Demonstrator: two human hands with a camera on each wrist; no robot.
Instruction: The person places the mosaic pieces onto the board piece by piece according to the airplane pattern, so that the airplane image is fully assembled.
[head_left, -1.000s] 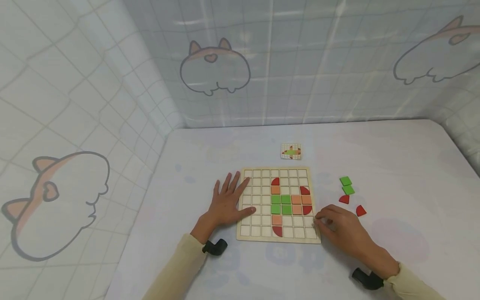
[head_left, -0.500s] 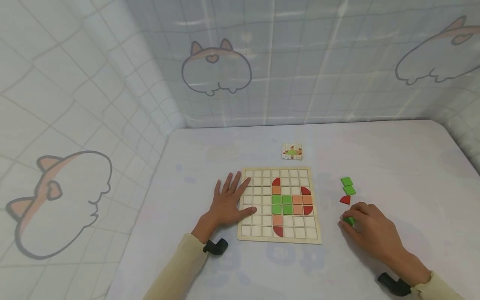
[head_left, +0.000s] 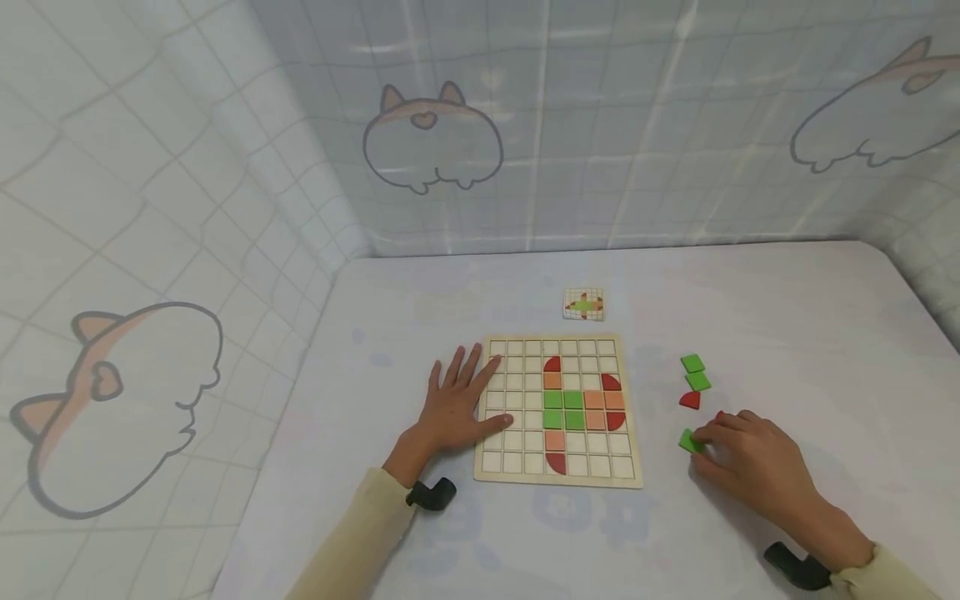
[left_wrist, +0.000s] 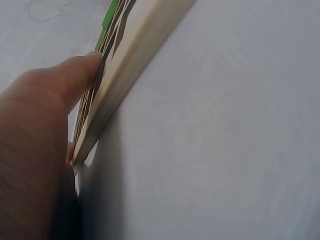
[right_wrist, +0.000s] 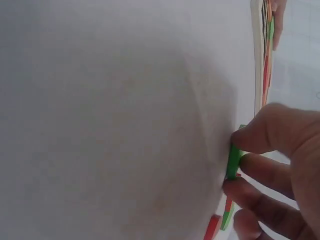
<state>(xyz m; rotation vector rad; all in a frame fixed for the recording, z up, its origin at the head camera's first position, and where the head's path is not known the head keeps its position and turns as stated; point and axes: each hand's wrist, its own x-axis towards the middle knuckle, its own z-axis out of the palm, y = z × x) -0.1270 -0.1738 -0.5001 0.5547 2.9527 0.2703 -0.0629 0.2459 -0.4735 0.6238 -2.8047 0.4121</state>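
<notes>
My left hand [head_left: 450, 412] lies with fingers spread over the left edge of a wooden grid board [head_left: 513, 479]; the thumb rests on its cells. Set in the board are green squares [head_left: 562, 408], orange squares [head_left: 594, 409] and red quarter-circles [head_left: 556, 462]. Right of the board, my right hand [head_left: 757, 467] pinches a loose green square tile [head_left: 688, 441] low over the table. In the right wrist view, thumb and fingertips are at opposite ends of this green tile [right_wrist: 233, 161]. A red quarter-circle is mostly hidden behind that hand.
Two green tiles [head_left: 696, 372] and a red quarter-circle [head_left: 691, 400] lie on the table beyond the right hand. Behind the board is a small pattern card [head_left: 584, 304] with a coloured figure on a grid. Printed fabric walls [head_left: 570, 167] rise at the back and sides.
My right hand has moved right, from the board's right edge to beside the loose pieces. A green tile now shows at its fingertips. The left hand stays in place.
</notes>
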